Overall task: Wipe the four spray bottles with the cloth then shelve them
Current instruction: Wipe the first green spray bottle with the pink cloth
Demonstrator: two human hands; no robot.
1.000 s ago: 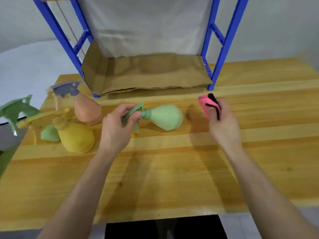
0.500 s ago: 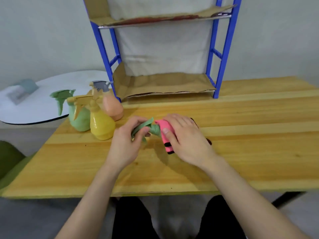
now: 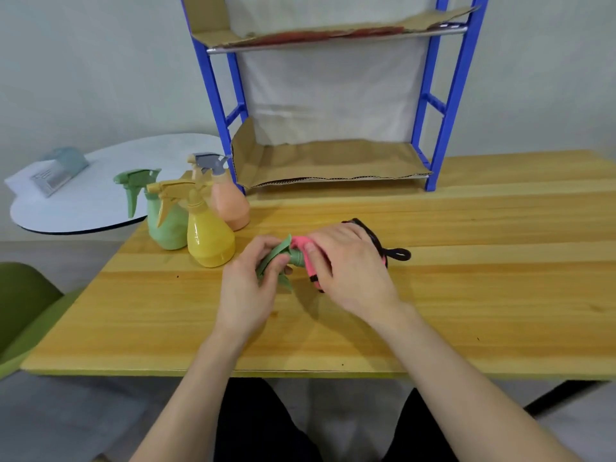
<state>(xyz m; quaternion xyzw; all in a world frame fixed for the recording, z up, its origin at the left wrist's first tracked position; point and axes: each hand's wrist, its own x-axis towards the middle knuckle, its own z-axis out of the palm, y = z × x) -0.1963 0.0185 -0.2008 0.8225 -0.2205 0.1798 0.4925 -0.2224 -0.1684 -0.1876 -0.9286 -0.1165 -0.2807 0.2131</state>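
We see the left hand (image 3: 248, 288) with its fingers (image 3: 278, 261) clenched around the green trigger head of a green spray bottle lying on its side (image 3: 295, 256) on the wooden desk (image 3: 466, 295), near the middle. The right hand (image 3: 346, 265) presses a pink cloth (image 3: 308, 258) over the bottle's body, fingers curled down onto the cloth and grasping it against the bottle, so that only the neck and trigger of this bottle show. A black loop (image 3: 400, 254) at the cloth's edge pokes out beyond the right hand and rests on the desk. To the left, three more bottles stand upright in a tight cluster near the desk's left end: a yellow spray bottle (image 3: 208, 235) in front, a second green spray bottle (image 3: 165, 221) just beside it on the left, and a peach spray bottle (image 3: 231, 203) with a grey trigger behind. At the back of the desk stands a blue shelf rack (image 3: 450, 105), its lower shelf lined with cardboard (image 3: 333, 161) and a second cardboard-lined shelf above. A white round table (image 3: 100, 201) sits off the desk's left side.
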